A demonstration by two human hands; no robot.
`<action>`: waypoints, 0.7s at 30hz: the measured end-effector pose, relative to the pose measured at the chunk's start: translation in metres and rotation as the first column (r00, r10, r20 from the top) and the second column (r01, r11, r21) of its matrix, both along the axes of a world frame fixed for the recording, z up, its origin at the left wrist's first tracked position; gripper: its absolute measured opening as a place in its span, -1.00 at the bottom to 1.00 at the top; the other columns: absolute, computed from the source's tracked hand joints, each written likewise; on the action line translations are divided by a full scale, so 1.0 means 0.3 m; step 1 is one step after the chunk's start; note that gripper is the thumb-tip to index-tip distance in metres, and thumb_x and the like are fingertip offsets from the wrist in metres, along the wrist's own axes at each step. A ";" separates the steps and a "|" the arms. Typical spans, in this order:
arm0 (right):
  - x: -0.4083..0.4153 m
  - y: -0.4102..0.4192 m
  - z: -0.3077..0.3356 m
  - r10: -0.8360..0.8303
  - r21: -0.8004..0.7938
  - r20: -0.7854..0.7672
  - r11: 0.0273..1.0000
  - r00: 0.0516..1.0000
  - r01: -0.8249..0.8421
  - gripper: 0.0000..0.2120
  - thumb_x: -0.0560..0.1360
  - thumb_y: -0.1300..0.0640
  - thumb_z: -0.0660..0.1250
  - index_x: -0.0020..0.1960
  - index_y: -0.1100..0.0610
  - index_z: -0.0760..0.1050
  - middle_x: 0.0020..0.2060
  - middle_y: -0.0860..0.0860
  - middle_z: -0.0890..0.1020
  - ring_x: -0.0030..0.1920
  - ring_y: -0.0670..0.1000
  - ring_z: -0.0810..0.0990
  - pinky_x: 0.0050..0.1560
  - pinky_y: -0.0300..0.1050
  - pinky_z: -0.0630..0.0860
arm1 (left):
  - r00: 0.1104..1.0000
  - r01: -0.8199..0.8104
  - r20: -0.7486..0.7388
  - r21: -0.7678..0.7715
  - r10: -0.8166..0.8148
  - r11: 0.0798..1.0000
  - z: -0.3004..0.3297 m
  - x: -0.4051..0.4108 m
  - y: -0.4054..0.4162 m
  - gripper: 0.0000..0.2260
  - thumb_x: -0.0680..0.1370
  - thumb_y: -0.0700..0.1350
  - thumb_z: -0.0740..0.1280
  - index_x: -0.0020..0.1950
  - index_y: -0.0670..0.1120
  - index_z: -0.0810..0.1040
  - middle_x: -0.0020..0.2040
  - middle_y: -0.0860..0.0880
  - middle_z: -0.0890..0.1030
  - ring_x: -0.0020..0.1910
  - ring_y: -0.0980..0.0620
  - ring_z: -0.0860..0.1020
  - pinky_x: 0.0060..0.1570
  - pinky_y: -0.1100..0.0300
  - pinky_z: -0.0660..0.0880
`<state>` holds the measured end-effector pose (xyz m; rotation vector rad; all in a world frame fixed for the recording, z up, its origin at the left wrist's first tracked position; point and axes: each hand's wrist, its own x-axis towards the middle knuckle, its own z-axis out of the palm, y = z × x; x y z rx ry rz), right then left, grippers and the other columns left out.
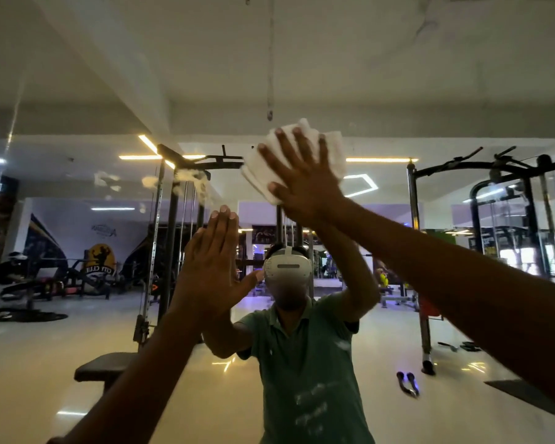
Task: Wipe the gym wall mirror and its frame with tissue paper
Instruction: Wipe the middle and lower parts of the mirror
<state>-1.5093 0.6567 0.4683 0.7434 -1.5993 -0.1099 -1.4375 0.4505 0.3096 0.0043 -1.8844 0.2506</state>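
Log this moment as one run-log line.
stage: wiping glass | right hand: flat on tissue paper | left hand: flat on mirror | smudges: remain

The mirror (pixel 77 91) fills the view, its glass marked by whitish smears left of centre and a thin drip line running down from the top edge. A folded white tissue paper (pixel 330 149), thick and crumpled, is pressed flat against the glass, upper middle, just below that drip line's end.

Glossy smeared mirror (pixel 77 91), soft paper tissue (pixel 330 145)
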 end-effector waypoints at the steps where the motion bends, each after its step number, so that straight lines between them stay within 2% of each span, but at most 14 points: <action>1: 0.017 -0.045 0.020 -0.002 0.004 -0.004 1.000 1.000 0.002 -0.31 0.66 -0.30 -0.12 0.72 -0.07 -0.11 0.70 0.14 -0.10 0.67 0.29 -0.17 0.57 0.46 -0.25 | 1.000 -0.003 -0.004 0.001 0.003 1.000 0.001 0.003 -0.001 -0.04 0.54 0.50 -0.04 0.69 -0.11 -0.21 0.69 -0.11 -0.25 0.66 -0.05 -0.28 0.57 0.08 -0.38; 4: 0.026 -0.057 0.022 0.012 0.089 0.000 0.996 1.000 -0.012 -0.29 0.64 -0.30 -0.14 0.72 -0.06 -0.12 0.70 0.14 -0.10 0.68 0.27 -0.18 0.58 0.44 -0.23 | 1.000 0.010 0.007 0.004 -0.010 1.000 0.001 0.011 -0.008 -0.05 0.53 0.51 -0.04 0.69 -0.09 -0.24 0.69 -0.08 -0.27 0.65 -0.01 -0.31 0.52 0.14 -0.45; 7: -0.028 0.130 -0.070 0.040 0.164 0.032 0.985 0.999 -0.045 -0.30 0.65 -0.31 -0.16 0.71 -0.08 -0.17 0.70 0.10 -0.14 0.68 0.21 -0.24 0.60 0.38 -0.29 | 0.999 0.021 0.029 0.002 -0.021 1.000 0.003 0.020 -0.018 -0.04 0.52 0.52 -0.06 0.69 -0.06 -0.26 0.68 -0.05 -0.30 0.64 0.01 -0.34 0.55 0.09 -0.38; 10: -0.110 0.389 -0.179 0.031 0.079 0.075 0.996 0.997 -0.037 -0.29 0.65 -0.35 -0.19 0.71 -0.09 -0.17 0.70 0.07 -0.17 0.68 0.19 -0.25 0.59 0.45 -0.22 | 0.998 0.014 0.056 -0.006 -0.014 1.000 0.000 0.023 -0.020 -0.04 0.52 0.52 -0.07 0.69 -0.08 -0.24 0.68 -0.08 -0.28 0.65 -0.03 -0.30 0.60 -0.03 -0.24; 12: -0.125 0.454 -0.219 0.006 -0.013 0.117 1.000 0.993 -0.005 -0.26 0.64 -0.39 -0.25 0.72 -0.08 -0.16 0.70 0.09 -0.18 0.68 0.22 -0.25 0.56 0.50 -0.16 | 0.999 0.015 0.045 0.009 -0.015 1.000 -0.006 0.016 -0.014 -0.04 0.52 0.50 -0.05 0.69 -0.10 -0.23 0.69 -0.10 -0.27 0.66 -0.06 -0.27 0.61 -0.06 -0.21; 15: -0.089 0.309 -0.247 0.005 -0.146 0.118 0.989 0.993 0.013 -0.25 0.64 -0.38 -0.15 0.72 -0.05 -0.14 0.69 0.14 -0.18 0.67 0.28 -0.24 0.55 0.50 -0.26 | 1.000 0.014 0.024 0.029 -0.015 0.999 -0.013 -0.003 0.006 -0.03 0.51 0.48 -0.03 0.69 -0.12 -0.22 0.68 -0.12 -0.27 0.66 -0.09 -0.27 0.61 -0.08 -0.23; 19: -0.048 0.060 -0.304 0.024 -0.051 0.030 0.998 0.999 -0.022 -0.28 0.65 -0.33 -0.08 0.72 -0.04 -0.05 0.69 0.18 -0.07 0.67 0.32 -0.15 0.55 0.51 -0.14 | 1.000 0.021 0.022 0.018 -0.021 1.000 -0.011 -0.009 -0.011 -0.05 0.51 0.48 -0.02 0.69 -0.07 -0.24 0.69 -0.11 -0.25 0.66 -0.09 -0.26 0.57 0.04 -0.37; 21: -0.044 0.062 -0.327 0.048 0.008 0.036 0.999 0.998 -0.048 -0.33 0.68 -0.27 -0.07 0.72 -0.03 -0.01 0.70 0.17 -0.04 0.68 0.29 -0.13 0.57 0.48 -0.13 | 0.998 0.020 0.053 0.009 -0.021 1.000 -0.007 0.000 -0.018 -0.05 0.50 0.48 -0.01 0.67 -0.04 -0.28 0.69 -0.09 -0.27 0.66 -0.07 -0.26 0.59 -0.04 -0.28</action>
